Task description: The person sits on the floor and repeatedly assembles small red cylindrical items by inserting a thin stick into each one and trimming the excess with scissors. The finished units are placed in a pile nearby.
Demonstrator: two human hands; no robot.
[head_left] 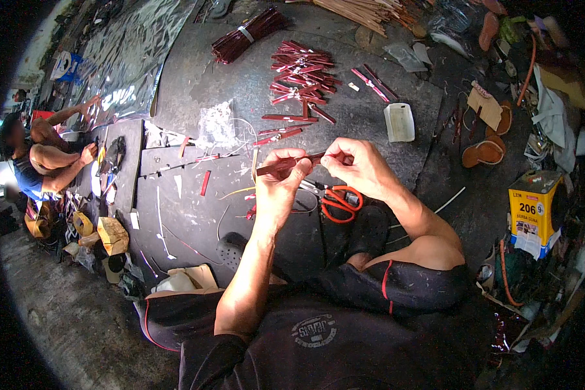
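Between both hands I hold a dark red strip (278, 168), raised above the dark work board. My left hand (277, 188) is closed round its left part, thumb on top. At its right end the fingertips of my right hand (354, 162) pinch together; any small piece between them is too small to make out. Just below my hands lie orange-handled scissors (342, 204), blades toward my left hand. Beyond my hands is a pile of similar dark red strips (299, 73) with shiny bits on them. A few more strips (278, 135) lie close to my left hand.
A banded bundle of dark strips (250, 34) lies at the far side. A white tray (399, 122), a clear bag (218, 127) and brown sandals (484, 151) lie around. A yellow box (534, 211) stands right. Another person (52, 153) sits left beside shiny sheeting (117, 58).
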